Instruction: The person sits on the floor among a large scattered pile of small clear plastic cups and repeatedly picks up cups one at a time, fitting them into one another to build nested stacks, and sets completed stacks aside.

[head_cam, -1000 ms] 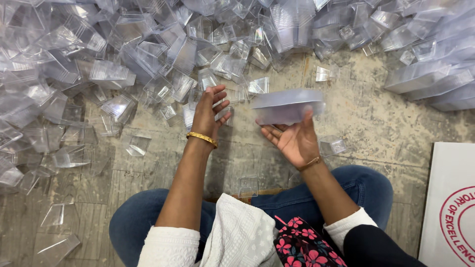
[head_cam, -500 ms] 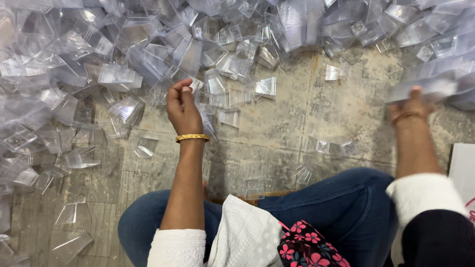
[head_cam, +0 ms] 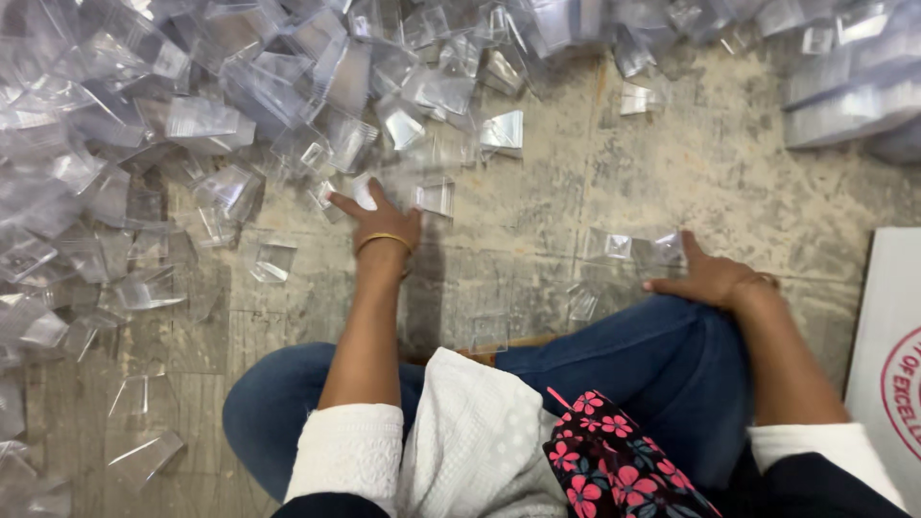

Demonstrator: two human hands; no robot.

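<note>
The left hand reached toward the centre of the frame, at the lower edge of a great heap of clear plastic lids that filled the upper left and spread along the top; its fingers were spread fairly wide and lay on one small clear lid on the floor, touching it, though whether they gripped it could not be told; a gold bangle circled the wrist just below. Another clear lid lay just beside the hand on its right, and one more sat near it to the lower left. The right hand rested at centre right of the frame, palm down on the knee of the blue jeans, fingers loosely extended and holding nothing; two small clear pieces lay on the floor just beyond its fingertips. A stack of clear plastic containers stood at the upper right; a white cardboard box with a red round mark showed at the right edge; a white cloth and a dark floral fabric lay over the lap at the bottom centre.
</note>
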